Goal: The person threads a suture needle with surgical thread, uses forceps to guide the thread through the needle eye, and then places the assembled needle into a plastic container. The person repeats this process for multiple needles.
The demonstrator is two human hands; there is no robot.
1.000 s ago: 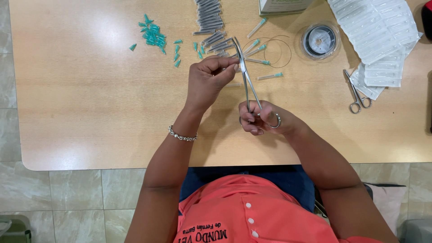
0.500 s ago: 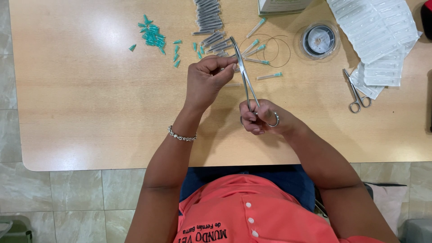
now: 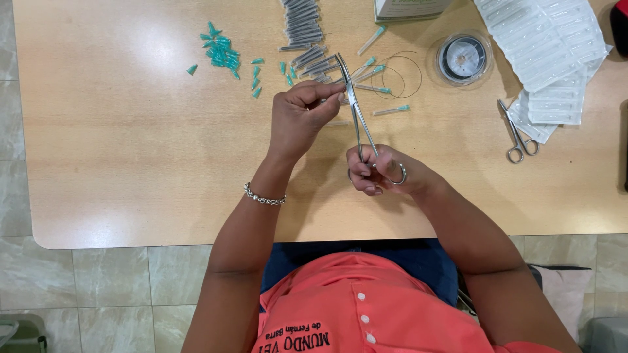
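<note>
1. Head view, right hand: your right hand (image 3: 379, 171) has its fingers through the ring handles of the metal clamp (image 3: 356, 108), curled closed around them. It sits over the wooden table (image 3: 118, 163), close to your body

2. Head view, the clamp: its long axis runs from the rings at your right hand up and slightly to the left, away from you, with the tip pointing at the far edge of the table. The tip looks closed; whether it grips anything there is too small to tell

3. Head view, left hand: your left hand (image 3: 301, 117) is pinched narrow, thumb and fingertips together, touching the upper shaft of the clamp just below its tip. What is held in that pinch cannot be made out

4. Key relation: the clamp tip lies just right of your left fingertips and well away from the right hand, so the left hand is the nearer one to the working end

5. Head view, surroundings: a row of grey needle sleeves (image 3: 302, 26) and a scatter of teal caps (image 3: 222, 52) lie beyond the left hand. Capped needles (image 3: 391, 110), a loop of thin wire (image 3: 399, 72) and a round clear spool (image 3: 464, 57) lie beyond the tip. Scissors (image 3: 519, 138) and white blister packs (image 3: 546, 46) sit well apart to the right
</note>
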